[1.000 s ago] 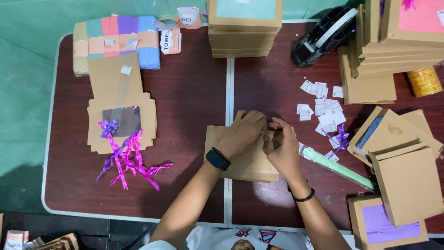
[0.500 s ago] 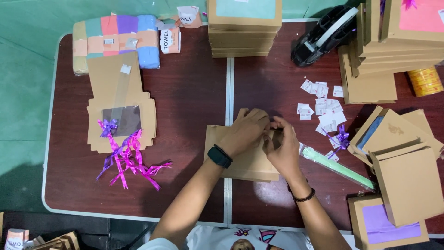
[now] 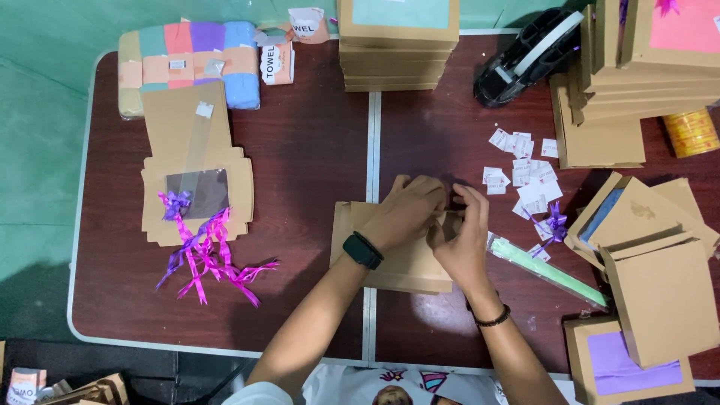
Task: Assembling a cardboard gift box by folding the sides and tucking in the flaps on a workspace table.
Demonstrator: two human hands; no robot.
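The left hand point(image 3: 409, 211) and right hand point(image 3: 459, 238) meet at the centre of the dark red worktop point(image 3: 300, 150), fingers curled and pinching the top edge of a flat brown cardboard box point(image 3: 397, 262) lying beneath them. At three o'clock lie a long green packet point(image 3: 551, 270) and a purple bow point(image 3: 556, 223); small white labels point(image 3: 521, 169) scatter at one o'clock. Stacked brown boxes point(image 3: 397, 45) stand at twelve. At nine o'clock, purple-pink ribbons point(image 3: 206, 259) rest on flattened windowed cardboard point(image 3: 195, 187); pastel towels point(image 3: 187, 64) sit at ten.
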